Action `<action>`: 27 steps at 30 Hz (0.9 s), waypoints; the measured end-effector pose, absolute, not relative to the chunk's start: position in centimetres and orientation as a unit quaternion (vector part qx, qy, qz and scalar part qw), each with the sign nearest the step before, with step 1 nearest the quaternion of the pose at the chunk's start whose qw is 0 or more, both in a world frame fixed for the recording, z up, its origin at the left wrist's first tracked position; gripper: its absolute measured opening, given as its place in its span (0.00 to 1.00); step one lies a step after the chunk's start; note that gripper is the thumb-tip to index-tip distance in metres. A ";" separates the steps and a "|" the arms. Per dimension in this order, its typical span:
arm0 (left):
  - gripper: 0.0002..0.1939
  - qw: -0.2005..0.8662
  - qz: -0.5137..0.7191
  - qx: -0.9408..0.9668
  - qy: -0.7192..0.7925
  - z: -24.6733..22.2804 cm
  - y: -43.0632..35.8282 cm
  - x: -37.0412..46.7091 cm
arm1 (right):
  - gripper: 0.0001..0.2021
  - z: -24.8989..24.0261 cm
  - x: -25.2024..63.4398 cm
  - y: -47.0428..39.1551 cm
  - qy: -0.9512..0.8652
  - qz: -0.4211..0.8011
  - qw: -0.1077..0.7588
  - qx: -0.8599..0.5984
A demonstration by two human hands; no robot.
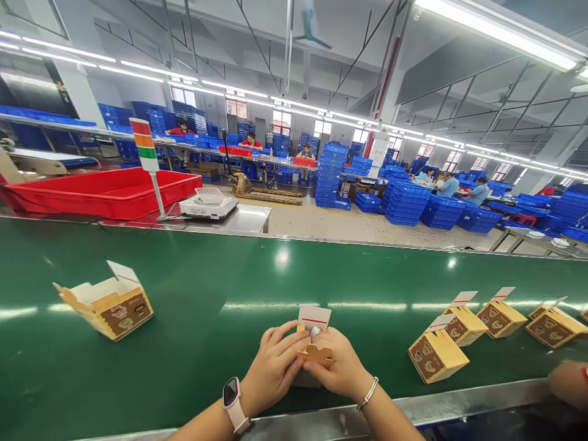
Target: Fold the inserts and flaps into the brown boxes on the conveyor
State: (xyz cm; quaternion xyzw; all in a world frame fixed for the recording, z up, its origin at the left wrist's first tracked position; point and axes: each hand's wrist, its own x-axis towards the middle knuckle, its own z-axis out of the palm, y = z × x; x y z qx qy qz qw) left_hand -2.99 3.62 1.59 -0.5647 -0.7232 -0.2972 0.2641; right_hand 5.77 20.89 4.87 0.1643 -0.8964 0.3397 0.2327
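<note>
Both my hands are on a small cardboard box [316, 354] at the near edge of the green conveyor belt [197, 343]. From the left, my left hand [274, 361] presses its fingers on the box's flaps. My right hand [339, 362] grips the opposite side, thumb at the front flap. A white flap with a red line stands up at the back, and something whitish shows inside the opening. Most of the box's body is hidden by my hands. An open brown and yellow box [126, 313] sits apart on the belt to the left.
Several similar boxes [438, 355] with raised flaps stand on the belt at right. Another person's hand [567, 383] shows at the right edge. Beyond the belt are a red tray [105, 193], a white scale [209, 205] and stacked blue crates [407, 199].
</note>
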 end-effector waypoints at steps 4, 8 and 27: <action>0.18 0.201 -0.332 -0.571 -0.723 2.1 5.0 -2.8 | 0.19 2.1 7.0 21.5 -0.838 0.428 0.335 0.051; 0.15 0.045 -0.464 -0.524 -0.713 1.8 6.2 -2.1 | 0.18 1.0 8.0 21.4 -0.866 0.399 0.301 0.015; 0.25 -0.425 -0.667 -0.219 -0.572 3.0 12.2 -1.0 | 0.23 3.3 7.7 23.3 -0.554 0.766 0.130 -0.300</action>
